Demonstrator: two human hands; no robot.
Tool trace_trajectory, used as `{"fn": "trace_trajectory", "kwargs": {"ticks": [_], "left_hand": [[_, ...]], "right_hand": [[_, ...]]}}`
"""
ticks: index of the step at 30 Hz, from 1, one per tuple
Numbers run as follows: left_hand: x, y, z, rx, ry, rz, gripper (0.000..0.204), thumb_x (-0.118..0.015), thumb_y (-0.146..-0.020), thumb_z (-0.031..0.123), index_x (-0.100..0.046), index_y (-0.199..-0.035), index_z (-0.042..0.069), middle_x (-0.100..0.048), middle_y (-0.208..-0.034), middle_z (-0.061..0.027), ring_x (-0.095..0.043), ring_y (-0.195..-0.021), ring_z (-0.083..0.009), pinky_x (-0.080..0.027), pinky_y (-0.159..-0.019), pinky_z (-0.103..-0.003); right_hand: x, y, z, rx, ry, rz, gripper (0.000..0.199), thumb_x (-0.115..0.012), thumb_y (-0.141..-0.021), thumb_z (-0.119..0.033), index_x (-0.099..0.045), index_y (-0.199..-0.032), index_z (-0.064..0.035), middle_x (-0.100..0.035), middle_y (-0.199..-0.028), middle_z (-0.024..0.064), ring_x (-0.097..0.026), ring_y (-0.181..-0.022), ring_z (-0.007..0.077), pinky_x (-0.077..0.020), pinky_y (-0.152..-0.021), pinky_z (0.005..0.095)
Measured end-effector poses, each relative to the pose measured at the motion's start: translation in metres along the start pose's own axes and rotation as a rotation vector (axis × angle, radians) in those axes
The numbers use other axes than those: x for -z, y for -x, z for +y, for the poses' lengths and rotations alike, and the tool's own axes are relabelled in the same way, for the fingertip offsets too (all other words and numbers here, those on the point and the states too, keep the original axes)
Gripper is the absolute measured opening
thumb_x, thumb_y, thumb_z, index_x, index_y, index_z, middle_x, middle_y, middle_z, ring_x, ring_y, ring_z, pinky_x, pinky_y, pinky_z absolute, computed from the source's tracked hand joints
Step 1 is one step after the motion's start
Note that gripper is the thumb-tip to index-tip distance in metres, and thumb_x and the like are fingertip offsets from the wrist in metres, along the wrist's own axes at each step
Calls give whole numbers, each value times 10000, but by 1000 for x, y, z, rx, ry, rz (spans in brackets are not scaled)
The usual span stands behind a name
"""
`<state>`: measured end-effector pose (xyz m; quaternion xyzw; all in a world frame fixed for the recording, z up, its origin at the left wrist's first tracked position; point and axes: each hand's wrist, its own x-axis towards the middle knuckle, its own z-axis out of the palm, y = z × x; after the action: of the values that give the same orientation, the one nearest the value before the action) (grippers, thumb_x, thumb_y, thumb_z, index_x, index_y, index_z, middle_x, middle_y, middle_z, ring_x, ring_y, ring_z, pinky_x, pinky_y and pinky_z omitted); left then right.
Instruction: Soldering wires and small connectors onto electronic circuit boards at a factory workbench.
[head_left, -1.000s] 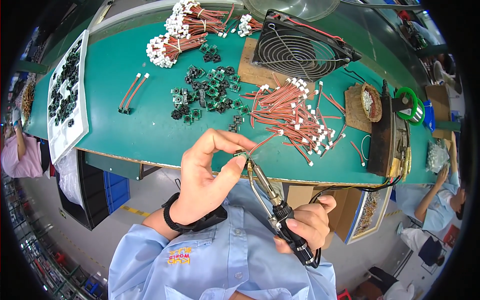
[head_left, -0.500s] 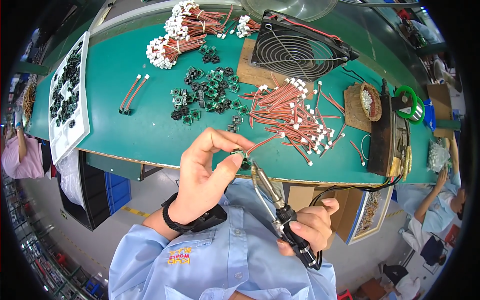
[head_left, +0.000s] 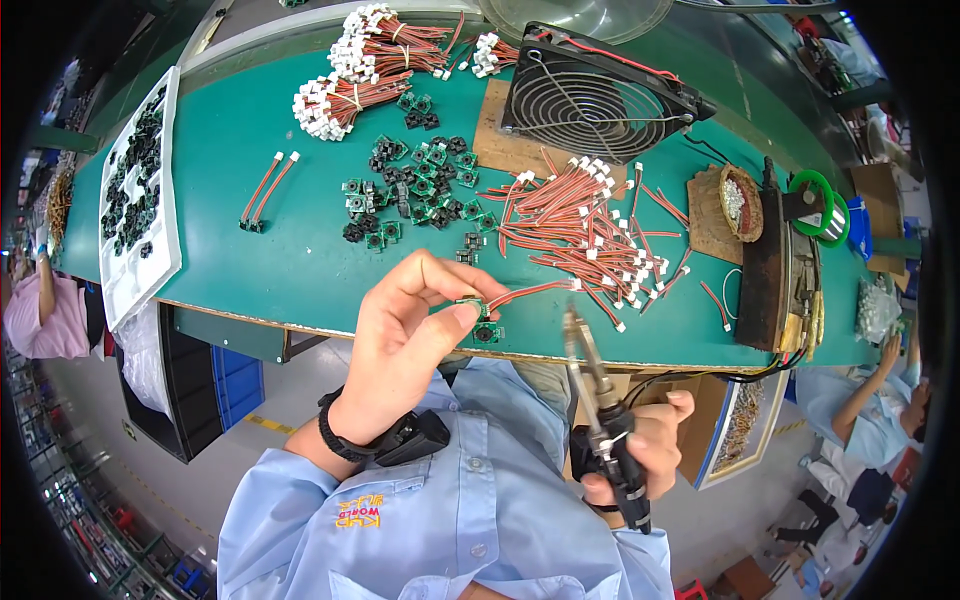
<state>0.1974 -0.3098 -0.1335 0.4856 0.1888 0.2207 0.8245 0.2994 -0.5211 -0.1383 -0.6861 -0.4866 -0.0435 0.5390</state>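
Observation:
Near the table's front edge, my left hand (head_left: 405, 345) pinches a small green circuit board (head_left: 487, 333) with a black part on it. A red-and-white wire lead (head_left: 535, 291) with a white connector runs rightward from the fingertips; whether its end is joined to the board is hidden. My right hand (head_left: 645, 450) is wrapped around the black handle of a soldering iron (head_left: 603, 410) with a thin metal tube along its side. Its tip points up and stands apart from the board, to the right of it.
Loose wire leads (head_left: 590, 235) and a pile of small boards (head_left: 425, 185) lie beyond my hands. Two finished-looking wired boards (head_left: 252, 225) lie left. A fan (head_left: 595, 95), a solder spool (head_left: 830, 215), a small basket (head_left: 742, 203) and a white tray (head_left: 165, 235) stand around.
My right hand has drawn the soldering iron away from the board, to the right. The left hand still holds the board, shifted slightly, and the wire lead lies a little lower and flatter.

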Motion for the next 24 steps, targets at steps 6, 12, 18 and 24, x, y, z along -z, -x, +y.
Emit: {"fn": "trace_trajectory", "kwargs": {"ticks": [6,12,18,24], "left_hand": [[-2,2,-4,-119,-203,43,91,-541,-811,21,-462,-853,35,-610,-965,-142,-556,-884,-156,-414,-820,-309],[-2,3,-4,-126,-251,53,101,-548,-804,22,-460,-852,34,-614,-957,-140,-556,-891,-157,-412,-825,-312],[-2,3,-4,-145,-268,54,101,-546,-798,20,-460,-850,30,-614,-955,-140,-557,-887,-156,-413,-820,-308],[-3,3,-7,-161,-275,64,98,-543,-794,15,-460,-846,28,-614,-956,-138,-557,-883,-154,-416,-810,-303]], "right_hand": [[0,-7,-6,1,2,-187,369,-756,-608,-317,-618,-901,-140,-613,-715,-18,-553,-654,142,-273,-866,389],[-2,-9,-8,-42,4,-214,334,-756,-600,-296,-643,-877,-145,-617,-707,-29,-559,-643,130,-275,-866,378],[-2,-10,-7,-18,3,-220,336,-756,-598,-285,-643,-881,-143,-618,-700,-30,-558,-634,128,-276,-861,366],[-3,-9,-6,-13,11,-206,336,-753,-601,-287,-643,-882,-142,-619,-700,-33,-555,-626,125,-276,-858,362]]}}
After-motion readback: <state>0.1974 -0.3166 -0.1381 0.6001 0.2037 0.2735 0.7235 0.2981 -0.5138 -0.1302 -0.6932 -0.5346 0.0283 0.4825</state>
